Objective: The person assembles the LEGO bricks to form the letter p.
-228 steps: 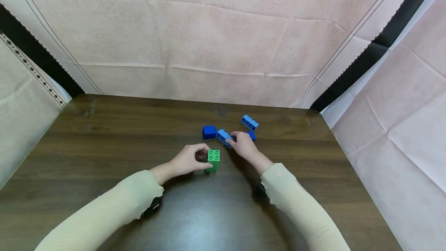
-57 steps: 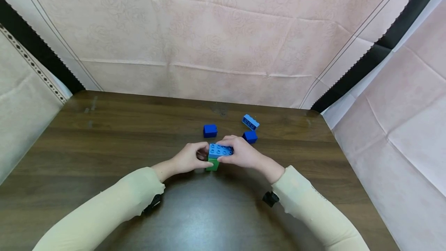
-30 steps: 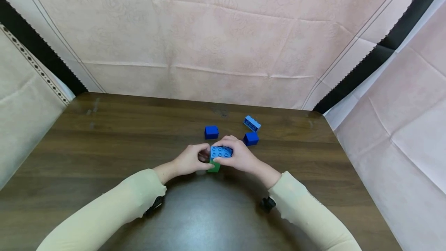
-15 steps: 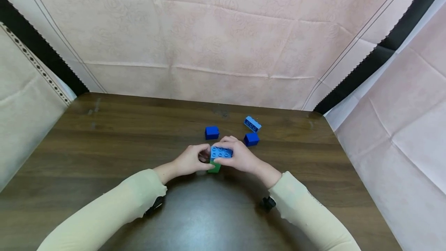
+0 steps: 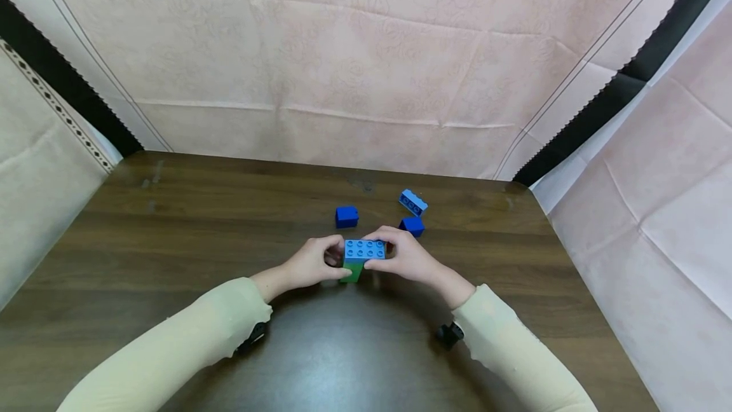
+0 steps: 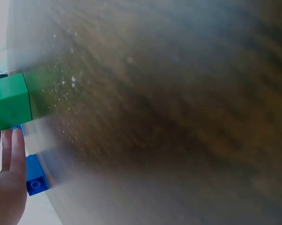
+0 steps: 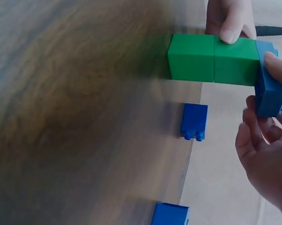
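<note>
Two green bricks stand stacked upright on the table, with a light blue brick lying across their top. That blue brick juts out to the right past the green ones, its studs facing up. My left hand grips the green stack from the left, thumb in front and fingers behind. From the right, my right hand pinches the overhanging end of the light blue brick, the thumb on its near side. In the left wrist view the green stack shows only at the edge.
Behind the hands lie a dark blue brick and, to the right, another dark blue brick. A second light blue brick rests on its side just beyond. A pale cloth hangs behind the brown table.
My right hand has picked up a light blue brick from the table and set it on the green stack. Just now it has slid right, uncovering more studs. My left hand stays put.
</note>
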Tool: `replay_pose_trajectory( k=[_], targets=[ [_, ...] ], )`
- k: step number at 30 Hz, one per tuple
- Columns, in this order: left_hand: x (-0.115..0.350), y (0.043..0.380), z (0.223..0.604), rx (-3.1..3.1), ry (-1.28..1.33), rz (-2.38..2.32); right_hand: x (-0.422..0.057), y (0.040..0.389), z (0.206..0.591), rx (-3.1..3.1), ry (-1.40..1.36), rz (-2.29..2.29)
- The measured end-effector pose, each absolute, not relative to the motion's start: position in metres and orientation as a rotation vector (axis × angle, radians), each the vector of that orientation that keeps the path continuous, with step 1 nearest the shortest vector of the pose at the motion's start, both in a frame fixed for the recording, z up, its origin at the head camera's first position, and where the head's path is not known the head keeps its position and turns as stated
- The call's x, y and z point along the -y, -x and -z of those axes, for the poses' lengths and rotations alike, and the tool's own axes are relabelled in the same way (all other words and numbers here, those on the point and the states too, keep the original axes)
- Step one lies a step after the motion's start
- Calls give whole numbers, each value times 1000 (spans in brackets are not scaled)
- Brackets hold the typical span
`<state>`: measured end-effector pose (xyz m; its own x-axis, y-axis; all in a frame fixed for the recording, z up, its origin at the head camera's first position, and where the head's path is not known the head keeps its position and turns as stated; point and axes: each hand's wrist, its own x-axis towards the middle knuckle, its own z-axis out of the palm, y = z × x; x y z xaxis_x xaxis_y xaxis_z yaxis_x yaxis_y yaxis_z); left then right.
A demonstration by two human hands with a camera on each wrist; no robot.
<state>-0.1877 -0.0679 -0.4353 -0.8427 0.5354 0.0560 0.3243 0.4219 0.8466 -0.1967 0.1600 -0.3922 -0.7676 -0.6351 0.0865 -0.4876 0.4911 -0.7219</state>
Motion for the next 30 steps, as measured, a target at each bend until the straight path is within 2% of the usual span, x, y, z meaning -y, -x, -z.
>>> replay_pose_trajectory(
  k=[14, 22, 30],
  targets=[
    [70, 182, 428, -2466, -638, -1498, -158, 195, 392, -2588, 977, 1102],
    [67, 179, 417, -2423, -663, -1593, -159, 195, 392, -2573, 966, 1096],
    [65, 182, 423, -2445, -659, -1610, -182, 207, 396, -2455, 842, 1091]
  ],
)
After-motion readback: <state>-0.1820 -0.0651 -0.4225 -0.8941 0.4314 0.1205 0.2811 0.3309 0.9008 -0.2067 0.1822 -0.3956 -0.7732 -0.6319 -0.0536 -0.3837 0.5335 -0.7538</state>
